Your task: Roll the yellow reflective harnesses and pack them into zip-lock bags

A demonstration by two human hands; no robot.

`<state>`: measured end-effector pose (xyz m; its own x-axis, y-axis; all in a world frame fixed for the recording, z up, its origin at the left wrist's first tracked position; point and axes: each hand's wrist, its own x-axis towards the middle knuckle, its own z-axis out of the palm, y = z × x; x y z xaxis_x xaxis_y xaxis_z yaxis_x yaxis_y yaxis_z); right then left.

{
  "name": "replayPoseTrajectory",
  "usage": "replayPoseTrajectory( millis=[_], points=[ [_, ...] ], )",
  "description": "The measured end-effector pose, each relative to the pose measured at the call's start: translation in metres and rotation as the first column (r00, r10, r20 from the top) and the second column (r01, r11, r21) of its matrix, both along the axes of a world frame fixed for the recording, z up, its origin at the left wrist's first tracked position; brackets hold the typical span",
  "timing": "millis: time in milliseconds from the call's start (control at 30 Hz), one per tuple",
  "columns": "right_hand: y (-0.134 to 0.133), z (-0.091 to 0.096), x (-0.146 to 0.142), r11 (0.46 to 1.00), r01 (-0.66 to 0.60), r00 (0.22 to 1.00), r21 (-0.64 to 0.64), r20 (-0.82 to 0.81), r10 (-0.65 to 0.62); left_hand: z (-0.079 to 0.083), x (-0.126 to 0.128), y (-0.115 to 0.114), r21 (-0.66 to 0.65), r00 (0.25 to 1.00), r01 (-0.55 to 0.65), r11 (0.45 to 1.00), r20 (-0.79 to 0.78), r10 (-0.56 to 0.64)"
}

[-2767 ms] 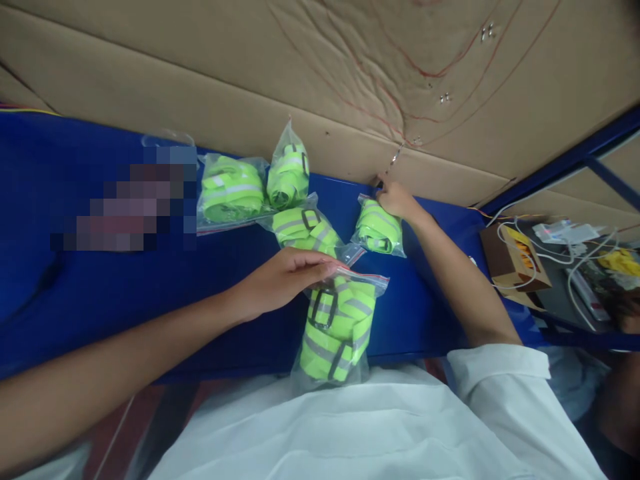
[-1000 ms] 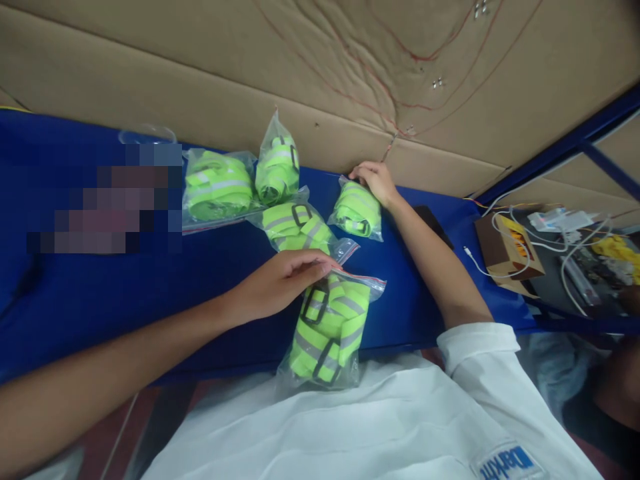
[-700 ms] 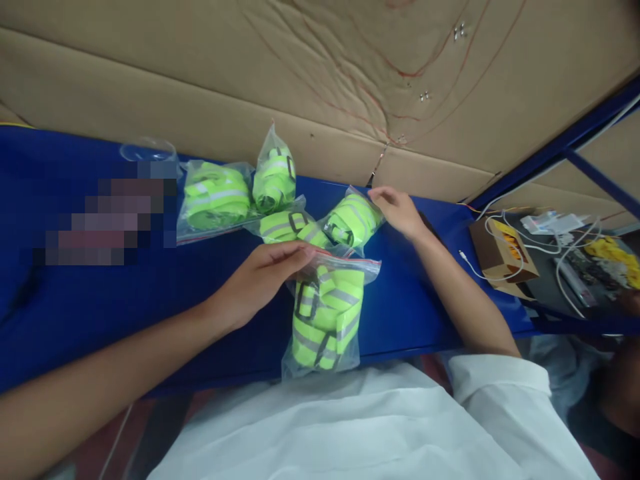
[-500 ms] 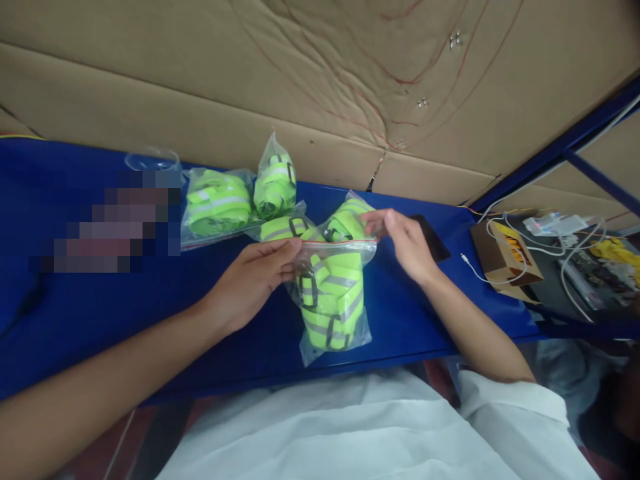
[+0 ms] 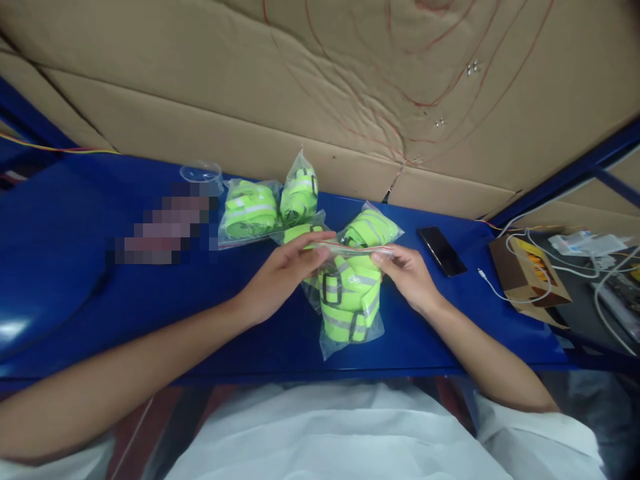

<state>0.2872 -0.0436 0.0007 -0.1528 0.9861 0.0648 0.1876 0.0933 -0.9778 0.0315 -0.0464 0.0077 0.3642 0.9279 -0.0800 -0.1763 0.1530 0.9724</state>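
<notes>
Between my hands hangs a clear zip bag [image 5: 351, 300] holding neon-yellow reflective straps with grey stripes and black buckles. My left hand [image 5: 285, 270] pinches the left end of its red-lined zip edge. At the other end, my right hand [image 5: 407, 273] grips the right corner between thumb and fingers. Just behind it lies another bag of straps [image 5: 371, 227], and a further bag [image 5: 297, 233] is partly hidden by my left hand. Farther left rest a bag lying flat [image 5: 250, 208] and one standing with a pointed top [image 5: 300, 193].
A black phone [image 5: 442, 251] lies right of my right hand on the blue table [image 5: 225, 353]. Beyond it are a white cable [image 5: 510, 297] and an open cardboard box [image 5: 533, 273]. A clear plastic bowl [image 5: 201, 175] and a pixelated patch are at left. Cardboard [image 5: 200, 113] lines the back.
My right hand has come down from near the bag behind and now holds the right corner of the front bag's zip edge. The view has shifted, uncovering the phone.
</notes>
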Motion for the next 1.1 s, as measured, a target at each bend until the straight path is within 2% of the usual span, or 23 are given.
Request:
replayPoseTrajectory(
  millis=[67,167,233,300,400,467,533,600,633,667,700,733,767,800,833,867,900,933,1000,1033,1100],
  points=[
    [-0.004,0.000,-0.005,0.998,0.047,0.998,0.031,-0.044,-0.046,-0.001,0.001,-0.002,0.014,0.994,0.105,0.994,0.030,-0.105],
    [-0.013,0.004,-0.011,0.997,0.063,0.993,0.045,-0.105,-0.058,-0.003,0.002,-0.007,0.097,0.977,0.210,0.973,-0.039,-0.208],
    [-0.019,0.007,-0.014,0.999,-0.001,0.989,0.035,-0.150,0.006,-0.003,0.002,-0.010,0.146,0.980,0.196,0.970,-0.070,-0.188],
    [-0.024,0.009,-0.016,0.992,-0.128,0.973,0.017,-0.191,0.129,-0.001,0.001,-0.014,0.155,0.989,0.148,0.977,-0.025,-0.146],
    [-0.028,0.009,-0.021,0.939,-0.343,0.923,-0.019,-0.194,0.333,0.003,-0.001,-0.017,0.165,0.995,0.062,0.984,0.069,-0.075],
    [-0.028,0.008,-0.023,0.921,-0.389,0.913,-0.006,-0.133,0.385,0.003,-0.002,-0.017,0.248,0.997,0.019,0.969,0.071,-0.038],
    [-0.026,0.010,-0.020,0.931,-0.363,0.929,0.041,-0.068,0.365,0.001,-0.004,-0.015,0.389,1.000,0.010,0.921,-0.003,-0.010],
    [-0.022,0.018,-0.007,0.956,-0.255,0.967,0.144,0.025,0.254,-0.003,-0.006,-0.010,0.556,0.989,0.021,0.831,-0.135,0.065],
    [-0.020,0.025,0.002,0.957,-0.156,0.986,0.246,0.091,0.137,-0.005,-0.007,-0.008,0.636,0.965,0.041,0.770,-0.224,0.133],
    [-0.017,0.032,0.014,0.924,-0.041,0.987,0.380,0.158,-0.021,-0.007,-0.007,-0.006,0.711,0.922,0.083,0.699,-0.322,0.217],
    [-0.013,0.039,0.026,0.823,0.084,0.947,0.562,0.211,-0.240,-0.010,-0.008,-0.004,0.767,0.853,0.154,0.623,-0.422,0.308],
    [-0.008,0.046,0.039,0.693,0.164,0.871,0.702,0.227,-0.436,-0.012,-0.007,-0.003,0.792,0.761,0.247,0.559,-0.515,0.394],
    [-0.002,0.050,0.052,0.570,0.194,0.785,0.798,0.223,-0.579,-0.015,-0.007,-0.003,0.783,0.657,0.347,0.516,-0.596,0.462],
    [0.006,0.053,0.065,0.494,0.193,0.706,0.848,0.230,-0.670,-0.017,-0.007,-0.003,0.750,0.559,0.434,0.499,-0.659,0.503],
    [0.015,0.053,0.077,0.470,0.177,0.634,0.865,0.265,-0.727,-0.019,-0.007,-0.003,0.716,0.487,0.489,0.499,-0.698,0.524],
    [0.025,0.051,0.088,0.472,0.191,0.557,0.860,0.301,-0.774,-0.020,-0.007,-0.002,0.693,0.448,0.511,0.508,-0.719,0.531],
    [0.035,0.047,0.098,0.507,0.223,0.487,0.833,0.355,-0.798,-0.021,-0.008,-0.002,0.692,0.447,0.503,0.517,-0.721,0.530],
    [0.044,0.041,0.105,0.567,0.250,0.437,0.784,0.431,-0.789,-0.020,-0.009,-0.001,0.709,0.481,0.469,0.527,-0.705,0.521],
    [0.056,0.029,0.112,0.649,0.294,0.402,0.702,0.525,-0.750,-0.016,-0.012,0.000,0.750,0.609,0.346,0.563,-0.636,0.473],
    [0.058,0.024,0.110,0.668,0.302,0.392,0.680,0.550,-0.737,-0.013,-0.013,0.001,0.755,0.688,0.272,0.597,-0.586,0.428],
    [0.051,0.020,0.095,0.656,0.283,0.384,0.699,0.545,-0.746,-0.010,-0.013,0.001,0.735,0.824,0.149,0.661,-0.462,0.328]
  ],
)
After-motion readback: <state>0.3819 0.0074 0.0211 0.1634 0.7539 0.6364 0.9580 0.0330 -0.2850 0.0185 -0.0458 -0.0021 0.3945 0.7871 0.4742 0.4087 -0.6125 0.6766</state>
